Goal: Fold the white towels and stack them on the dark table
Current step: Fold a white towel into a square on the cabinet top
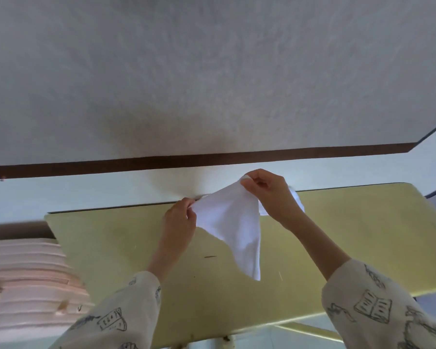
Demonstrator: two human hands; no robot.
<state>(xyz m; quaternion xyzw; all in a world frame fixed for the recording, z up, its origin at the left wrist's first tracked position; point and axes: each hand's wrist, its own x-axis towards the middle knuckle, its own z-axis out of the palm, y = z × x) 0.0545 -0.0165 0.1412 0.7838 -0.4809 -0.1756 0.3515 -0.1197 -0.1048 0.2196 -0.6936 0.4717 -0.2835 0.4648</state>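
Here, both hands' fingers (190, 204) pinch 1 white towel (233, 222) above the yellowish table (350, 235).

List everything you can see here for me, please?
White towel: one, white, held up in the air above the table, hanging to a point.
More white cloth: white, count unclear, behind the right wrist.
Table: one, yellowish-green, below the hands.
Stacked sheets: pale pink pile, far left.
Wall: grey-white, with a dark brown strip.
Left hand: pinching the towel's left corner.
Right hand: pinching the upper corner.
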